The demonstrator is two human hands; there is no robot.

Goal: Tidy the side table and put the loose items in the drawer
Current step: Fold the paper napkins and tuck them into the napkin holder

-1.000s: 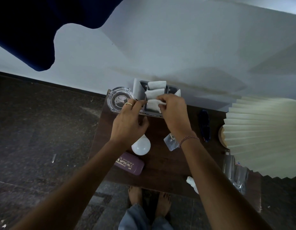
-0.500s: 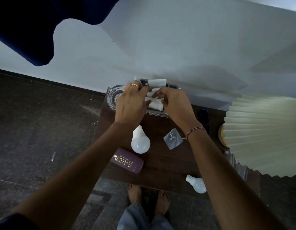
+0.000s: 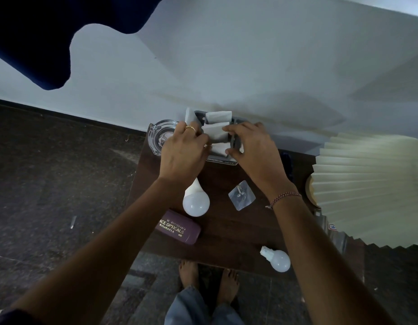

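Table (image 3: pixel 226 221) top, far edge by wall: tray (image 3: pixel 236 143) w/ white packets (image 3: pixel 216 131) pinched by both hands, L hand (image 3: pixel 183 153) & R hand (image 3: pixel 255 151) half-curled, prob. straightening packets; next, bulbs (image 3: pixel 195 202), case (image 3: pixel 178 227) into drawer, not in view.

Two hands, the left hand (image 3: pixel 183 152) and the right hand (image 3: pixel 255 152). Two white light bulbs: one bulb (image 3: pixel 195 200) mid-tabletop, another bulb (image 3: pixel 277 258) at the near edge. One purple glasses case (image 3: pixel 178 227), one glass ashtray (image 3: pixel 161 137), one grey holder (image 3: pixel 235 143), one clear hook plate (image 3: pixel 241 195), one pleated lampshade (image 3: pixel 372 191). At least four white folded papers (image 3: pixel 218 117).
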